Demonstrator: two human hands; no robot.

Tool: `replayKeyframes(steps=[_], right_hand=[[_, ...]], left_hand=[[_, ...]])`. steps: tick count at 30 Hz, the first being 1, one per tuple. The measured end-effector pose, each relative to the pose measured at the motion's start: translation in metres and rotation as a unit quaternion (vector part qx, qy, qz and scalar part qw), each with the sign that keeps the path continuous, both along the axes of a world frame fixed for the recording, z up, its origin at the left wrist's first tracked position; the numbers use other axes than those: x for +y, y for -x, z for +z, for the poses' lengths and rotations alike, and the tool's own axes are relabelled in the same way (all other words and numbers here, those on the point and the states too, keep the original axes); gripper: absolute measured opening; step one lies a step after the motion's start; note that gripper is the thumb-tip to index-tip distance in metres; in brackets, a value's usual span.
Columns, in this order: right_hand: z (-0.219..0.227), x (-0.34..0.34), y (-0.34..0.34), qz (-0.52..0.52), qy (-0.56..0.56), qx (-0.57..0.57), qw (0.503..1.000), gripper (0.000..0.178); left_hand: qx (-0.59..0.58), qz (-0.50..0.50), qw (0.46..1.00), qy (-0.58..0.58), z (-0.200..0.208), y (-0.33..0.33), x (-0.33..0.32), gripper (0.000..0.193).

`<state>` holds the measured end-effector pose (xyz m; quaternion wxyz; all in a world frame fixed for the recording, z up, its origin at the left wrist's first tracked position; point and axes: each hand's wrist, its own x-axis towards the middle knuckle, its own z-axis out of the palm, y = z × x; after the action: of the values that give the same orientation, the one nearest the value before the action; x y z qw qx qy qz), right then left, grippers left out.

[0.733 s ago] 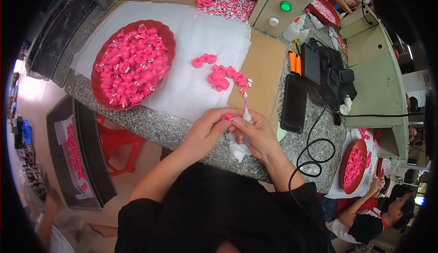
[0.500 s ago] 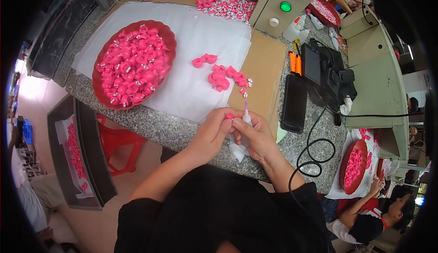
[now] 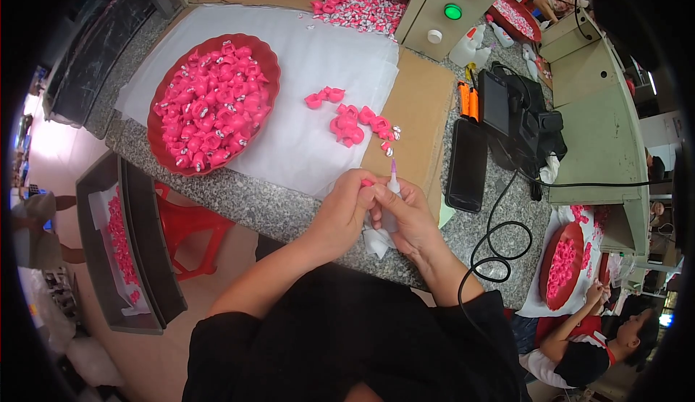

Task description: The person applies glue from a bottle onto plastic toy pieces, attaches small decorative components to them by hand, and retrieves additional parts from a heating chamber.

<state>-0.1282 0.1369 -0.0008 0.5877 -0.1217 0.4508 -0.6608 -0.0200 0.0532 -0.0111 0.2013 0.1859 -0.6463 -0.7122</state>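
Pink moulded piece (image 3: 368,182), mostly hidden, pinched in the left hand's (image 3: 344,206) fingertips over the speckled counter (image 3: 260,210). Right hand (image 3: 414,221): thumb up against the pinch, other fingers curled round a white nozzle bottle (image 3: 393,185), tip upward. Risks, my guess: too tight a grip could squeeze liquid onto skin; slick fingertips could let the piece drop.

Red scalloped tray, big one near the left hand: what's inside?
The red tray holds a heap of small pink pieces, many showing white-and-dark bits. The heap covers the tray's floor and its own lower layers, so neither can be seen.
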Motion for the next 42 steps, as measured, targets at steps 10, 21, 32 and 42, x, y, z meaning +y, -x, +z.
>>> replayKeyframes(steps=[10, 21, 32, 42], right_hand=[[0.003, -0.002, 0.0, -0.012, -0.067, 0.018, 0.998, 0.021], [0.007, -0.004, 0.01, -0.02, -0.045, -0.079, 0.996, 0.027], [0.018, 0.0, 0.014, -0.042, -0.016, -0.02, 0.999, 0.03], [0.022, 0.0, 0.018, -0.056, -0.005, -0.01, 0.998, 0.035]], left_hand=[[0.055, -0.047, 0.991, -0.114, -0.002, -0.007, -0.01, 0.026], [-0.002, -0.02, 0.984, -0.18, 0.01, -0.034, -0.032, 0.029], [-0.226, 0.417, 0.626, 0.619, 0.048, -0.088, -0.161, 0.028], [-0.118, 0.224, 0.895, 0.367, 0.02, 0.007, -0.068, 0.033]])
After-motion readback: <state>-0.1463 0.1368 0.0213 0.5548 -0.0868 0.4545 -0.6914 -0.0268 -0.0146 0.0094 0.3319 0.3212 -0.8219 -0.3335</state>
